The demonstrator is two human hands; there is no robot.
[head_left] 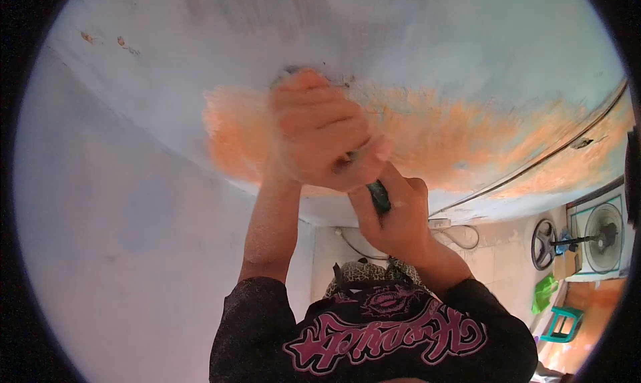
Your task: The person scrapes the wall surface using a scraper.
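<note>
My left hand [317,129] is a closed fist against the pale blue wall [467,42], at the upper edge of a bare orange patch [234,132]. Just below and to the right, my right hand [400,209] wraps round the dark green handle [379,197] of a tool. That handle runs up under my left hand, which grips the tool farther along. A small dark grey edge [291,70] shows beyond the left knuckles. My hands cover most of the tool, so its kind cannot be made out.
A dark cable [534,166] runs along the wall at right, with a white socket block [439,223] lower down. A standing fan [603,237], a green plastic stool [563,324] and a bright green bag [544,293] are at far right. Another pale wall [113,249] rises at left.
</note>
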